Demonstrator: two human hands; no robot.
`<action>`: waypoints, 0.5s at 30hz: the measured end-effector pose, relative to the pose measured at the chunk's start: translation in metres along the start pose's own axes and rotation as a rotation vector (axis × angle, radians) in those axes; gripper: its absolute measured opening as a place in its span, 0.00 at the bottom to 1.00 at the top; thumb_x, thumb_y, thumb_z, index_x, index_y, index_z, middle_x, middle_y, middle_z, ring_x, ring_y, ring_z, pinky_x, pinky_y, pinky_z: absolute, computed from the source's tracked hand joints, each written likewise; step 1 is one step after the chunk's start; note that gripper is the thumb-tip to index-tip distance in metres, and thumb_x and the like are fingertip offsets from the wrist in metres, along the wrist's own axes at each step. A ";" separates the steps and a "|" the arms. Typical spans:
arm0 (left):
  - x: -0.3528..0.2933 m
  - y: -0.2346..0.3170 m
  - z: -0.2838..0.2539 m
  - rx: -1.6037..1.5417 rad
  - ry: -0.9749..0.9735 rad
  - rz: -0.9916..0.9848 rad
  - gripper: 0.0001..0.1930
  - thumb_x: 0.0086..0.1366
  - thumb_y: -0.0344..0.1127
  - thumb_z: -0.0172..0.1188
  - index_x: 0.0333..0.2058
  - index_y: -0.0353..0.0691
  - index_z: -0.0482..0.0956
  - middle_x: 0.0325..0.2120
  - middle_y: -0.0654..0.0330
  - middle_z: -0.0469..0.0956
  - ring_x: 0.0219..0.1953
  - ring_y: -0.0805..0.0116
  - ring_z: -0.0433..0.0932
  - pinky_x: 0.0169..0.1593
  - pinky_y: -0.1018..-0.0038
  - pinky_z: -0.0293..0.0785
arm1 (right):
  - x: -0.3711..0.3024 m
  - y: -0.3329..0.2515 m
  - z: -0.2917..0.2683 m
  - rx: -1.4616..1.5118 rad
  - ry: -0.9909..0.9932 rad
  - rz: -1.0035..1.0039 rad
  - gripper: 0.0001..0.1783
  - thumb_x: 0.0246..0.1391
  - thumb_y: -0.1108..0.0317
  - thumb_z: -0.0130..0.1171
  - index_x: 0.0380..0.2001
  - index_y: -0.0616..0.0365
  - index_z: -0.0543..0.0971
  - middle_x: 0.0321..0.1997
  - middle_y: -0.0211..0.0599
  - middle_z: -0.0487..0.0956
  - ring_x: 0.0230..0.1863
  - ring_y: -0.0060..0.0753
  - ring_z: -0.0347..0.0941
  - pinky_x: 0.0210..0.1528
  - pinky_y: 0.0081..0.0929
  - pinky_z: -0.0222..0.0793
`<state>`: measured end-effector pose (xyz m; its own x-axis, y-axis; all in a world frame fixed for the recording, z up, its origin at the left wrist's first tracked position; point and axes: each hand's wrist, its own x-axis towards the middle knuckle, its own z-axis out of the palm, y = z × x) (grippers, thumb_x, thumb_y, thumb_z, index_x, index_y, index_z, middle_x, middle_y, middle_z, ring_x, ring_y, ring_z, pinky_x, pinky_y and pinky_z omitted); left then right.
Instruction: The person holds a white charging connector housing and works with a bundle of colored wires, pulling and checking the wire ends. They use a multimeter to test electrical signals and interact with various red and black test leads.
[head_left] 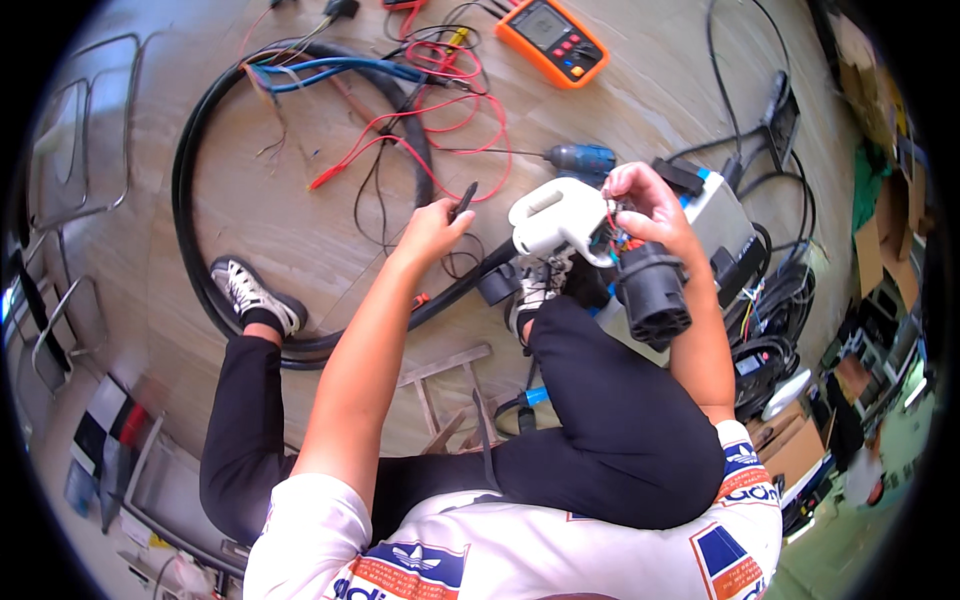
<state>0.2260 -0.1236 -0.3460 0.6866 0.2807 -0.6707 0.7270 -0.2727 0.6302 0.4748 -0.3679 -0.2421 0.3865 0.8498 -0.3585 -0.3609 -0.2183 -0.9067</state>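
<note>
My left hand [432,236] is closed around a slim black tool [463,200] whose tip points up and away; its exact kind is unclear. To the right, my right hand [656,205] curls over an opened charging plug, with fingertips pinching at its wires [617,208]. The plug's white handle shell [545,222] lies left of these fingers, above my shoe. Its round black connector head [655,297] hangs below the hand, tilted toward me. A thick black cable [478,268] runs to the handle. Small coloured wires show between shell and head, partly hidden by my fingers.
An orange multimeter [553,42] lies at the far side, with red leads [480,98] tangled beside it. A blue power drill [580,160] rests beyond the plug. Coiled cable [190,180] surrounds my left shoe. A wooden stool [445,385] stands between my legs; cables and cardboard crowd the right.
</note>
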 end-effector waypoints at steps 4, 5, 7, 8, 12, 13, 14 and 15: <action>-0.013 -0.006 -0.020 -0.062 0.101 -0.086 0.22 0.65 0.49 0.63 0.44 0.32 0.83 0.34 0.47 0.85 0.36 0.57 0.84 0.44 0.64 0.78 | 0.006 -0.026 0.013 0.045 -0.119 0.087 0.29 0.48 0.68 0.68 0.53 0.59 0.72 0.65 0.44 0.71 0.69 0.37 0.63 0.73 0.39 0.53; -0.017 -0.015 -0.025 -0.114 0.197 -0.087 0.21 0.65 0.48 0.64 0.43 0.33 0.83 0.34 0.47 0.85 0.37 0.57 0.85 0.44 0.65 0.78 | 0.006 -0.028 0.008 0.072 -0.171 0.167 0.28 0.48 0.68 0.69 0.53 0.59 0.73 0.66 0.46 0.72 0.69 0.39 0.65 0.72 0.39 0.56; -0.019 -0.041 -0.042 -0.149 0.392 -0.097 0.19 0.66 0.47 0.64 0.41 0.33 0.84 0.33 0.47 0.85 0.38 0.59 0.85 0.45 0.66 0.79 | 0.009 -0.035 0.009 0.098 -0.190 0.244 0.27 0.46 0.68 0.71 0.51 0.59 0.75 0.58 0.42 0.77 0.64 0.40 0.71 0.69 0.39 0.61; -0.018 -0.063 -0.050 -0.149 0.491 -0.111 0.17 0.65 0.45 0.64 0.40 0.34 0.84 0.33 0.49 0.85 0.38 0.61 0.85 0.44 0.66 0.79 | 0.011 -0.034 0.007 0.115 -0.207 0.277 0.27 0.46 0.68 0.71 0.51 0.59 0.76 0.56 0.41 0.79 0.63 0.40 0.72 0.68 0.39 0.63; -0.022 -0.120 -0.090 -0.055 0.702 -0.166 0.14 0.62 0.41 0.65 0.40 0.37 0.82 0.31 0.52 0.85 0.35 0.57 0.84 0.43 0.63 0.79 | 0.020 -0.038 0.004 0.115 -0.192 0.385 0.32 0.36 0.64 0.76 0.48 0.58 0.76 0.46 0.37 0.80 0.52 0.36 0.78 0.59 0.34 0.70; -0.019 -0.129 -0.100 -0.018 0.727 -0.168 0.14 0.62 0.40 0.65 0.41 0.37 0.82 0.32 0.52 0.85 0.35 0.57 0.84 0.44 0.63 0.79 | 0.024 -0.038 0.002 0.106 -0.199 0.392 0.34 0.34 0.63 0.75 0.49 0.59 0.75 0.42 0.37 0.81 0.48 0.35 0.79 0.56 0.33 0.72; -0.015 -0.142 -0.110 0.013 0.774 -0.156 0.14 0.62 0.40 0.65 0.41 0.37 0.82 0.32 0.52 0.85 0.36 0.56 0.84 0.45 0.62 0.78 | 0.033 -0.035 -0.002 0.113 -0.269 0.376 0.31 0.41 0.62 0.72 0.49 0.60 0.74 0.39 0.38 0.82 0.46 0.35 0.80 0.53 0.33 0.74; -0.008 -0.155 -0.117 0.042 0.818 -0.144 0.14 0.61 0.40 0.65 0.42 0.37 0.82 0.33 0.52 0.85 0.37 0.55 0.84 0.46 0.61 0.78 | 0.043 -0.037 -0.005 0.143 -0.305 0.436 0.29 0.46 0.61 0.70 0.50 0.61 0.74 0.37 0.38 0.82 0.44 0.36 0.81 0.52 0.32 0.74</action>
<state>0.1080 0.0242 -0.3927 0.3864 0.8914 -0.2369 0.8183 -0.2128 0.5340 0.5089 -0.3262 -0.2252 -0.0806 0.8002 -0.5944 -0.5524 -0.5322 -0.6416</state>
